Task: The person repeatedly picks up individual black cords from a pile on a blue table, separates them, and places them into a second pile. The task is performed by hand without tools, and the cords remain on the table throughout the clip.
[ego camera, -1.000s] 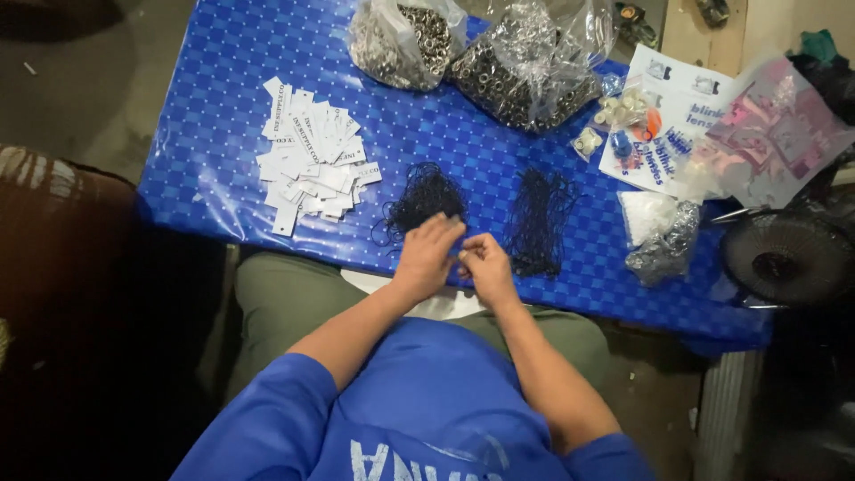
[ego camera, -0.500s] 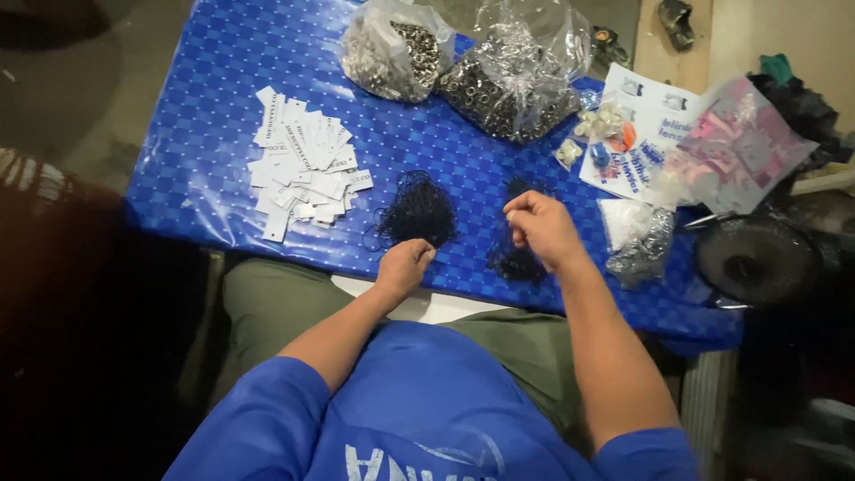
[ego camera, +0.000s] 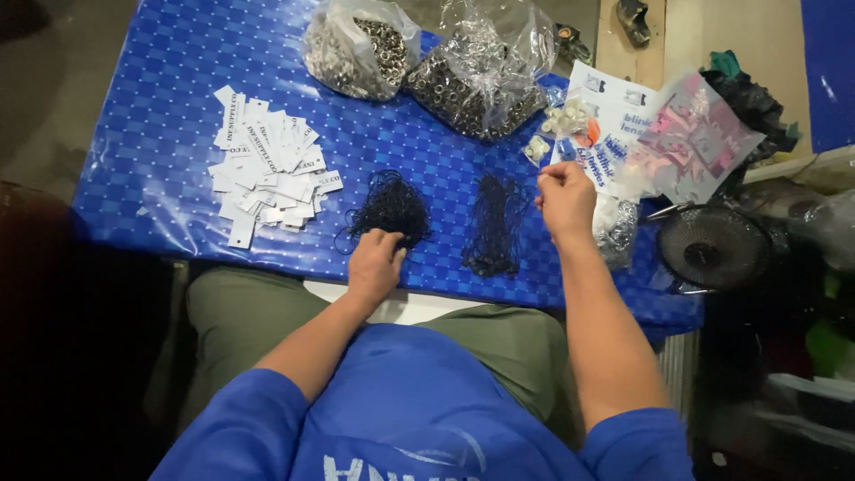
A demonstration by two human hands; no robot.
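My left hand (ego camera: 374, 263) rests at the near edge of a tangled pile of black strings (ego camera: 389, 207), fingers curled into it. A second, straighter bundle of black strings (ego camera: 492, 223) lies just to the right. My right hand (ego camera: 565, 198) is raised beside that bundle, thumb and fingers pinched together; a thin black string seems to be held in the pinch, though it is hard to make out. Both piles lie on the blue checked table cover (ego camera: 160, 116).
A heap of white paper tags (ego camera: 267, 174) lies at the left. Two clear bags of metal eyelets (ego camera: 361, 49) (ego camera: 485, 71) stand at the back. Printed packets (ego camera: 614, 134), a pink-filled bag (ego camera: 704, 134) and a small black fan (ego camera: 712, 245) crowd the right edge.
My hands were together at the table's front edge. The right hand went to the straighter bundle, then rose to the right. The left hand settled on the tangled pile.
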